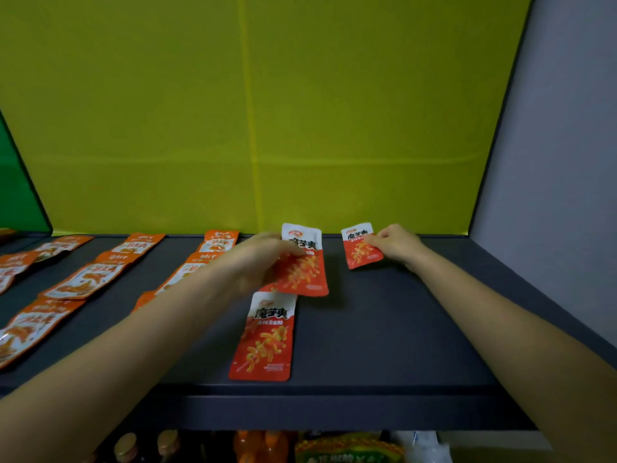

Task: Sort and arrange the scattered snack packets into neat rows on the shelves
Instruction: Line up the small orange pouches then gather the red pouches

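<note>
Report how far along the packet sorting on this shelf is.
Done: orange packets lie in rows at the left, and one red packet lies flat near the shelf front. In hand: the left hand holds a second red packet; the right hand holds a third. Left: setting both down in line.

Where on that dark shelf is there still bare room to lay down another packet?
The widest bare patch lies on the dark shelf, between the front red packet and the right forearm. A smaller gap sits between the two red packets held by the left hand and right hand. The left side is crowded with orange packets in rows.
</note>
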Motion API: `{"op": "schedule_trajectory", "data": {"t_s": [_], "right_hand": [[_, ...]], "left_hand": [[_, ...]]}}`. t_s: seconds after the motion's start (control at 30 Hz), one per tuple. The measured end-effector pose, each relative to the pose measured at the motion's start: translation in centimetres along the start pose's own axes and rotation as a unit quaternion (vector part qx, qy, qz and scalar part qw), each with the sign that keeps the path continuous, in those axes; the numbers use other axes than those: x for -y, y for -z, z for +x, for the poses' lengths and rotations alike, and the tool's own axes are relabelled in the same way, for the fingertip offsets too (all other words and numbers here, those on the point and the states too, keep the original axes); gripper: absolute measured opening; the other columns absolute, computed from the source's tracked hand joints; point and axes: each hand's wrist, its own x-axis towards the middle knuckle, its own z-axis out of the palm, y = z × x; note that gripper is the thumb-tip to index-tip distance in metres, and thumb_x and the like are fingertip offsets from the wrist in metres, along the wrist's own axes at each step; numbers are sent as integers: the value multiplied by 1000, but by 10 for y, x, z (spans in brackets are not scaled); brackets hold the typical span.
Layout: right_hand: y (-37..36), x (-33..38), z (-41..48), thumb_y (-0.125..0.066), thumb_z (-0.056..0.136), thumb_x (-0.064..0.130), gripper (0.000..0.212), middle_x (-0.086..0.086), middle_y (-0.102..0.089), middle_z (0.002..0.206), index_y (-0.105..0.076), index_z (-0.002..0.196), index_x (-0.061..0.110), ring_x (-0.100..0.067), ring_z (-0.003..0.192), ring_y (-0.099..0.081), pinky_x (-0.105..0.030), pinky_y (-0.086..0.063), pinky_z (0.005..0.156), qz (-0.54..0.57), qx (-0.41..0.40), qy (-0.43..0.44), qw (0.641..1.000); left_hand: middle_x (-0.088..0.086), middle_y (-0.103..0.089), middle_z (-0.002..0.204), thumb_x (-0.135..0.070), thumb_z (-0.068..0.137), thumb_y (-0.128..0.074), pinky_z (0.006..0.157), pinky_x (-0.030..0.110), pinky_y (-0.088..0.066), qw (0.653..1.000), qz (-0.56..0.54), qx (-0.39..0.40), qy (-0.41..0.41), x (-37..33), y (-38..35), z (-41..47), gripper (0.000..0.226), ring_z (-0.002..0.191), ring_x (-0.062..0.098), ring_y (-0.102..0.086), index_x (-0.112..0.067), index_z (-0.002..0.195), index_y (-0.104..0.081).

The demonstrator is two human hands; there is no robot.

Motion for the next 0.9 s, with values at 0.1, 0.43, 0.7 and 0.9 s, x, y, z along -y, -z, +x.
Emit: {"op": "schedule_trajectory", "data": {"t_s": [0.1,0.43,0.7,0.9], "right_hand": [[-7,-7,6,-55,87,46,47,-9,-56,81,-46,53,15,-26,80,-52,-28,-34,65,-46,-9,-22,999],[-11,-3,4,-42,92,50,52,-15,-58,126,-60,117,8,-34,117,-54,-35,-44,87,-216,-49,15,975],[10,-10,-4,-33,93,56,53,-14,-61,108,-64,93,12,-32,109,-57,-34,-39,77,-217,-29,16,976],[33,-18,-26,-39,91,55,44,-6,-61,99,-58,81,17,-30,101,-58,-33,-40,76,-221,-12,53,974]], "left_hand": [[4,-66,78,-3,90,-54,61,22,-52,999,22,39,-14,6,-10,5,10,62,12,-61,-9,87,-61],[11,-67,84,-11,82,-68,80,32,-53,992,121,13,-33,14,-52,25,9,75,19,-63,-6,79,-62],[18,-69,91,-14,78,-73,96,39,-48,989,142,-12,-39,18,-75,36,14,86,23,-59,-8,71,-63],[14,-70,97,-27,76,-75,85,34,-50,968,242,-44,-55,20,-83,44,22,87,21,-63,-8,78,-64]]}}
